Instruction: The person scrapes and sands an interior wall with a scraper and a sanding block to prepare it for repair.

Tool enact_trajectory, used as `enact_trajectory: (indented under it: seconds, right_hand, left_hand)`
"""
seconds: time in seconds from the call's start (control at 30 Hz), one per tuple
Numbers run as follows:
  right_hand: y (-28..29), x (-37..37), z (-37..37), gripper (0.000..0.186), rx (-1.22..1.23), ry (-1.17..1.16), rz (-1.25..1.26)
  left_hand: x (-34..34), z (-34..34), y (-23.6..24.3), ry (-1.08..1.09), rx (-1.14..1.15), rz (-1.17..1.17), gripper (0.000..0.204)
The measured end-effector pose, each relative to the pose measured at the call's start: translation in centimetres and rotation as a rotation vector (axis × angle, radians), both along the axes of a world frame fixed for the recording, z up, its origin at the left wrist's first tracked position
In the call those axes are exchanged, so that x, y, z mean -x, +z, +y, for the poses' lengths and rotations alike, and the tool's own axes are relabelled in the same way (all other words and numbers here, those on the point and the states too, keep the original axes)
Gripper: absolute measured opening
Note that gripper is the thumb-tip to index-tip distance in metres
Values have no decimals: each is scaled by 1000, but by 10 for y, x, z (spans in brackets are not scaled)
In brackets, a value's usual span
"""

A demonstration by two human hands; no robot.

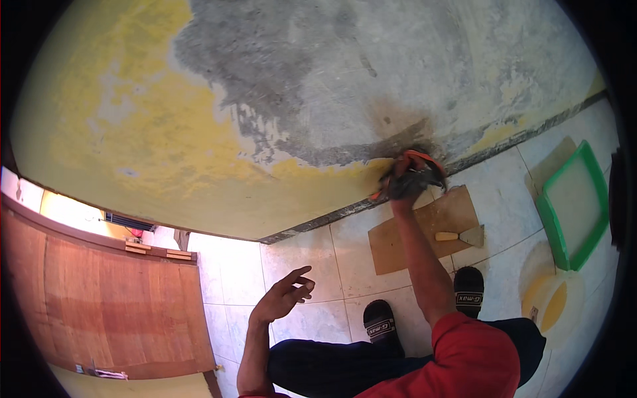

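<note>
My right hand (402, 190) is closed on a bunched dark cloth (428, 174) with orange edges. It presses the cloth against the foot of the wall (318, 79), where a dark, damp-looking smear spreads on the bare grey plaster. Yellow paint, worn in patches, covers the wall's left part. Held above the tiled floor, my left hand (285, 298) is empty, its fingers apart and slightly bent. Below my right forearm a piece of brown cardboard (390, 247) lies on the tiles. A scraper (468, 236) with a wooden handle rests on it.
A green-rimmed tray (559, 235) stands on the floor at the right. Nearer to me is a yellowish round container (554, 306). A brown wooden door (126, 292) fills the left side, beside a bright opening. My feet are in black sandals (381, 325) on the tiles.
</note>
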State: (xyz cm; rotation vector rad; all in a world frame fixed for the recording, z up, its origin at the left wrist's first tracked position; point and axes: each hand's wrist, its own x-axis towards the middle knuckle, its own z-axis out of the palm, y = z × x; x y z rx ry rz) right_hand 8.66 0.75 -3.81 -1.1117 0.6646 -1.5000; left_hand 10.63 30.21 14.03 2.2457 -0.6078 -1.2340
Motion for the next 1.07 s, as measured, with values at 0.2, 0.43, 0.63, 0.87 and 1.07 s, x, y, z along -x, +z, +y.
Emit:
enact_trajectory:
  seconds: [0.2, 0.43, 0.63, 0.87, 1.07]
  right_hand:
    - [101, -73, 77, 16, -182, 36, -410]
    - [127, -82, 108, 29, 927, 63, 314]
    - [-40, -46, 13, 40, 731, 562, 262]
    - [-115, 57, -73, 12, -236, 287, -548]
    - [-24, 46, 7, 13, 303, 679, -174]
  left_hand:
    - [9, -30, 11, -137, -16, 9, 49]
    - [6, -36, 2, -134, -33, 9, 50]
    - [12, -25, 0, -102, -84, -20, 51]
    - [20, -18, 7, -70, -52, -8, 49]
    - [12, -21, 3, -145, 12, 9, 46]
